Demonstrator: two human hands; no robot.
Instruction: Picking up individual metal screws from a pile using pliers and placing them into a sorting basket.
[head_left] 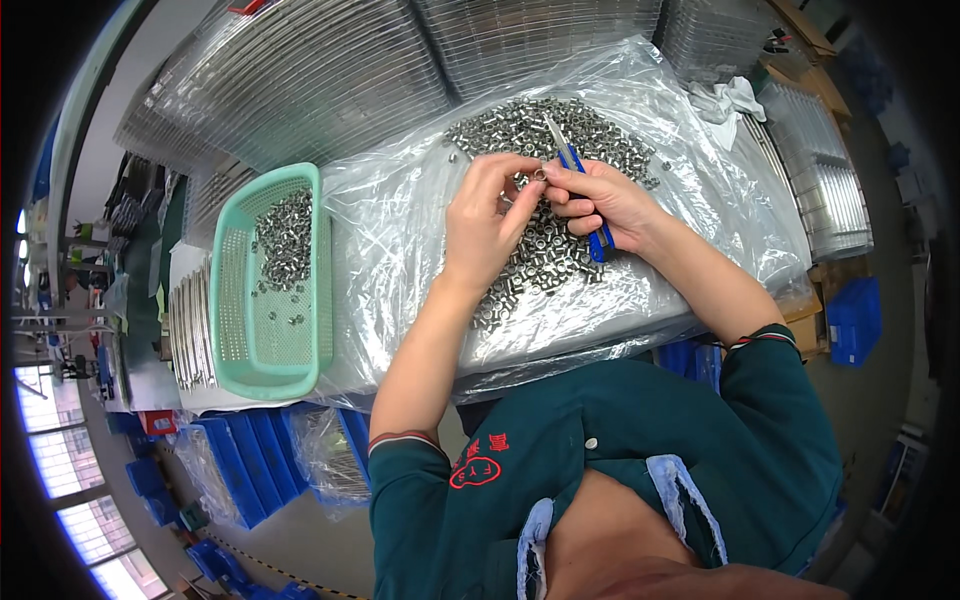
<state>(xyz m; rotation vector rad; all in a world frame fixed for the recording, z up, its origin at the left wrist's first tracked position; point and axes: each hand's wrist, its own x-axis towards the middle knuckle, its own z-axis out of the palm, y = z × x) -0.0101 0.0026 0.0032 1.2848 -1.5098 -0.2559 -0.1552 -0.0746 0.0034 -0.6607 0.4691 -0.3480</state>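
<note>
My left hand (482,215) is closed, pinching a small metal ring-shaped part (540,175) between thumb and forefinger. My right hand (618,203) is wrapped round a blue utility knife (571,158), its blade pointing away from me. The right thumb and fingertip meet the left fingers at the small part; whether they also grip it I cannot tell. Beneath both hands spreads a pile of small silvery metal parts (545,262) on clear plastic sheeting (385,290). Some of the pile is hidden by my hands.
A green plastic basket (322,300) with more metal parts stands at the left. Stacks of clear plastic trays (300,85) line the back, with another stack (822,190) at the right. A white cloth (730,102) lies at the back right. Blue bins (250,465) sit below the table's front edge.
</note>
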